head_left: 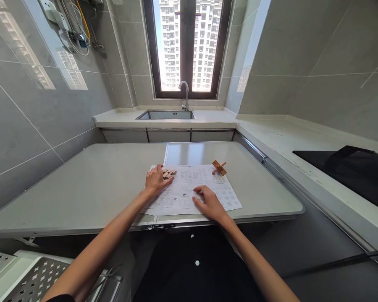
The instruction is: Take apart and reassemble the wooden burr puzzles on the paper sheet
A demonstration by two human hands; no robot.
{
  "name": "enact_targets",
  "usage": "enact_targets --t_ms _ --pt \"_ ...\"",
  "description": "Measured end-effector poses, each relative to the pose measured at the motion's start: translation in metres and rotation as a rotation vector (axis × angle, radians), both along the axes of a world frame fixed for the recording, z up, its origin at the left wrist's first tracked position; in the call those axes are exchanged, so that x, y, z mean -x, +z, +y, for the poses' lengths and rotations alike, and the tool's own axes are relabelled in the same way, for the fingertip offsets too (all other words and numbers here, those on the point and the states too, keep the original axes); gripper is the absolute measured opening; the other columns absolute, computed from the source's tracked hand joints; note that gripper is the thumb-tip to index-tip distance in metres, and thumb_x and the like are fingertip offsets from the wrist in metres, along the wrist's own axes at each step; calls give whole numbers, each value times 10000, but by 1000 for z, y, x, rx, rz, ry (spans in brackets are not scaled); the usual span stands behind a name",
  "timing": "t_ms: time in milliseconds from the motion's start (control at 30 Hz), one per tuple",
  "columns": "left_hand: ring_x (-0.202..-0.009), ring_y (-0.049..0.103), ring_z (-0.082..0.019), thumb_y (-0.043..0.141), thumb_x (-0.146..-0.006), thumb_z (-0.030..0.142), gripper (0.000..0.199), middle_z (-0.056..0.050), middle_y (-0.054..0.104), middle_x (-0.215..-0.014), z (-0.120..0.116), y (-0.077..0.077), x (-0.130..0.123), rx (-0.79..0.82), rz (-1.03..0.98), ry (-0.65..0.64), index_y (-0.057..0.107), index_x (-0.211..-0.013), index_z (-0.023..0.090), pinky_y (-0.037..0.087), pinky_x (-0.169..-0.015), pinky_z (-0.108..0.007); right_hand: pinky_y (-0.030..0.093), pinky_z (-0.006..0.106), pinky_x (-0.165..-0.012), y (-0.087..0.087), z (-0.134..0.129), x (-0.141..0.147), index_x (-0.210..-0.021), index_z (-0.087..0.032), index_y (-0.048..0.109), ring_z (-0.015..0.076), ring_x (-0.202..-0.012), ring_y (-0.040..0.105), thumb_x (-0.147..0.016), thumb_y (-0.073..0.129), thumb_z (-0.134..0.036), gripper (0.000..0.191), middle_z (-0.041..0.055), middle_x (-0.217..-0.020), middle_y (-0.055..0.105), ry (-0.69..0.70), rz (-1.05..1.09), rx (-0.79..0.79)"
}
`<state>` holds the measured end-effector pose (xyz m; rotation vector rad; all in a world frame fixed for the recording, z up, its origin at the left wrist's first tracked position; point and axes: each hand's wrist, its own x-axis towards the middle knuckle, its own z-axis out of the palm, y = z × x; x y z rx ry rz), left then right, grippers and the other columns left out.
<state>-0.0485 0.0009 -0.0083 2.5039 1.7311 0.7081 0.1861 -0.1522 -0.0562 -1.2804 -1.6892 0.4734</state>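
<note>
A printed paper sheet (189,205) with rows of small diagrams lies on the folding table. At its upper left, my left hand (155,181) curls round a cluster of light wooden blocks (169,173), thumb along the near side and fingers at the far left. Part of the cluster is hidden by the hand. My right hand (208,204) rests over the right half of the sheet, thumb and fingers apart with nothing between them. Beyond it, at the sheet's upper right corner, sits a brown wooden puzzle piece (219,168) with crossed sticks through a flat plate.
The pale table (82,184) reaches a counter with a sink (166,114) and a tap (185,94) under a window. A black bag (359,172) lies on the right-hand counter (271,130). A white perforated chair or rack (34,281) stands at lower left.
</note>
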Motion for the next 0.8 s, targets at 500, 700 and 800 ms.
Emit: enact_targets --t_ms 500,700,800 --pt "-926 695 -284 738 -822 423 487 -78 694 -1009 -96 -5 -34 -11 -87 -272 564 -1213 192 545 -815 -402 571 417 -915 1 0 1 -1169 -209 653 255 -1017 676 -905 642 -248 267 93 -1119 705 -68 86 -15" --pt "-1022 680 -318 764 -815 584 686 -135 607 -1262 -106 -6 -32 30 -82 -403 504 -1321 201 570 -858 -471 546 415 -973 -1 1 0 -1230 -217 651 243 -1056 658 -880 638 -171 353 87 -1174 679 -16 39 -29" --pt "-1013 677 -285 816 -777 574 789 -147 534 -1381 -104 -5 -19 155 -134 -500 465 -1390 222 585 -862 -449 526 424 -996 1 1 0 -1212 -229 658 243 -1078 652 -882 632 -139 343 79 -1189 685 17 6 -27"
